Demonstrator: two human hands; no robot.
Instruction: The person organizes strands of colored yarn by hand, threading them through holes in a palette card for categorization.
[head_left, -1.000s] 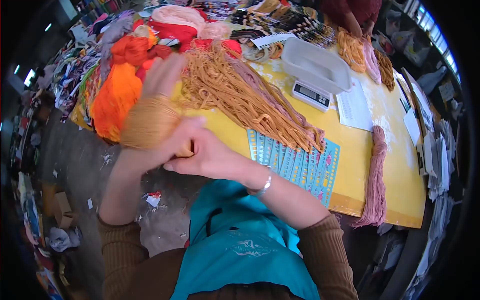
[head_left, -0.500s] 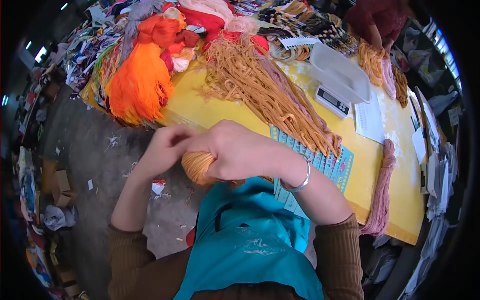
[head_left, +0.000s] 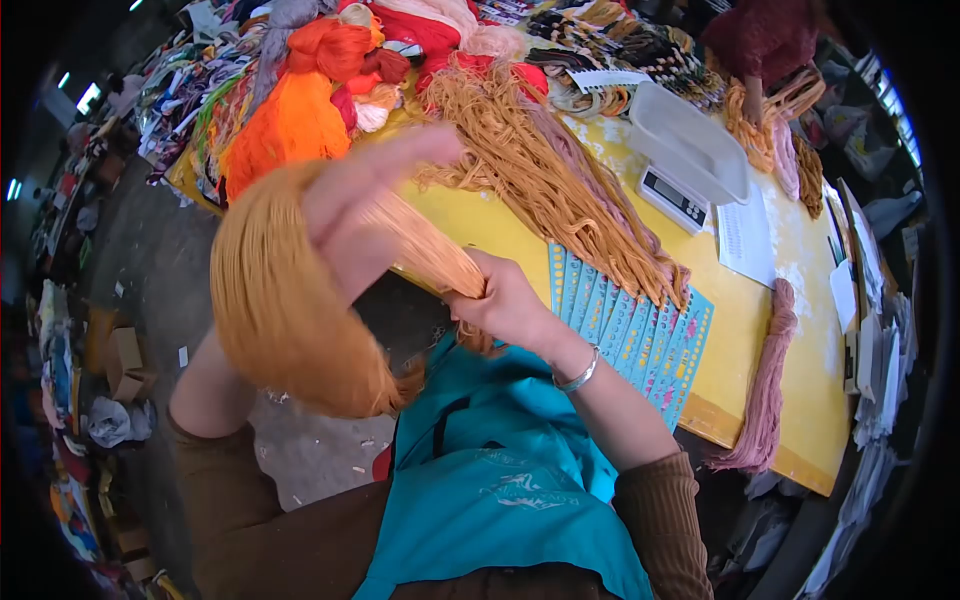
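Note:
A golden-orange skein of thread [head_left: 285, 300] forms a broad loop in front of me. My left hand [head_left: 355, 225] is inside this loop, blurred, with its fingers stretched out to the right and the thread draped over its back and wrist. A paler, straight bundle of the same thread runs from there to my right hand [head_left: 508, 302], whose fingers are closed around its end. My right hand wears a silver bangle [head_left: 580, 372] at the wrist. Loose ends of thread hang just below it, over my teal apron [head_left: 500, 440].
A long pile of tan yarn [head_left: 530, 165] lies across the yellow table [head_left: 740, 350], partly over blue punched cards [head_left: 610, 345]. Beyond are a scale [head_left: 672, 200] with a clear tray, a pink skein [head_left: 768, 390] and bright orange thread [head_left: 290, 130]. Another person [head_left: 765, 50] handles yarn at the far right.
The hands were close together around a compact golden bundle. Now they are apart, the left hand further left inside the spread loop, the right hand holding the end of the stretched thread.

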